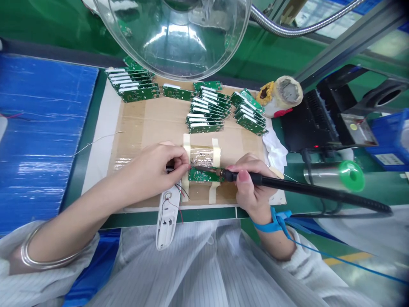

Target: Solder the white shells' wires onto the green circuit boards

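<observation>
My right hand [251, 181] is closed around a black soldering iron [287, 184], whose metal tip points left over a green circuit board [204, 175]. Thumb and fingertips of my left hand [166, 166] are pinched together at the board's left end, by the iron's tip; probably a thin wire is there, but the fingers hide it. Below that hand lies a white plastic housing [168, 219] with thin red and black wires, jutting past the table's front edge. The board sits against a clear-taped block [202, 157] flanked by pale tape strips.
Several circuit boards [207, 108] stand in slanted rows at the back of the cardboard sheet [147, 123]. A round magnifier lens [179, 55] hangs above them. Rightward are a solder spool [338, 175], a black iron station [306, 115] and a blue bin [388, 136].
</observation>
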The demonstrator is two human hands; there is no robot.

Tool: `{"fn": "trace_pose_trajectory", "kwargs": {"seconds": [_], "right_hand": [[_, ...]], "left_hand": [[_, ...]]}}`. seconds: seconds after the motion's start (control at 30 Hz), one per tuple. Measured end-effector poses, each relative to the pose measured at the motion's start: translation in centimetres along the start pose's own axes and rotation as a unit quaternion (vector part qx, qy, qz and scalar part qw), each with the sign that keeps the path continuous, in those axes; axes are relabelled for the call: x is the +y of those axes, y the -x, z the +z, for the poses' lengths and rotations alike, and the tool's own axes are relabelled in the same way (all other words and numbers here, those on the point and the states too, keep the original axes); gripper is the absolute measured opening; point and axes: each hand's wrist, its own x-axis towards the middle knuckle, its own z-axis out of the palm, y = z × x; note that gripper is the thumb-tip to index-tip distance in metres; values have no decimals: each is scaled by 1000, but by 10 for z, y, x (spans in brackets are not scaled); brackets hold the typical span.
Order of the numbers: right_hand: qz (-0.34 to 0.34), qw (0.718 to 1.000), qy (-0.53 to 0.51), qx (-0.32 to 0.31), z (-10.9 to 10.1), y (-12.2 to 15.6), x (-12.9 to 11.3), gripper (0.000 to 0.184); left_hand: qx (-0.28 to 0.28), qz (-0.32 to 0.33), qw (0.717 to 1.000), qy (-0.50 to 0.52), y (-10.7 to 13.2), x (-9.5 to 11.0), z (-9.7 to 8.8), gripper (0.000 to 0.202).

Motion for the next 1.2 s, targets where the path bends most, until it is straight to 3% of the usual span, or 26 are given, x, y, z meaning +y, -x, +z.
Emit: {"fn": "trace_pose_trajectory", "kwargs": {"seconds": [0.13,0.33,0.47,0.53,0.63,0.7,0.8,0.87,1.03,1.2], "right_hand": [[-10,1000,12,9,-1,-1,-1,12],[25,995,18,98,-1,-5,-10,27],[26,994,20,100,-1,-6,-10,27],[21,994,19,106,-1,-5,-9,27],[17,993,16,116,-1,-4,-9,27],[21,993,16,112,-1,-4,-9,27],[24,994,18,107,0,-4,-10,28],[15,994,18,109,1,-4,-10,28],[8,994,20,107,1,-3,-9,26],[4,992,28,123,1,-2,-7,27]], "left_hand": [[-3,0,1000,-6,0,2,0,28],[-13,2,1000,0,-2,2,0,27],[-19,0,1000,7,-1,0,-1,28],[3,18,1000,8,8,0,-4,29],[102,55,993,-7,34,1,-12,25],[139,66,988,-3,55,3,-17,25],[99,96,990,20,77,6,-17,32],[72,133,988,14,80,7,-12,33],[111,236,950,-172,56,14,15,28],[28,288,898,-332,52,27,26,35]]}}
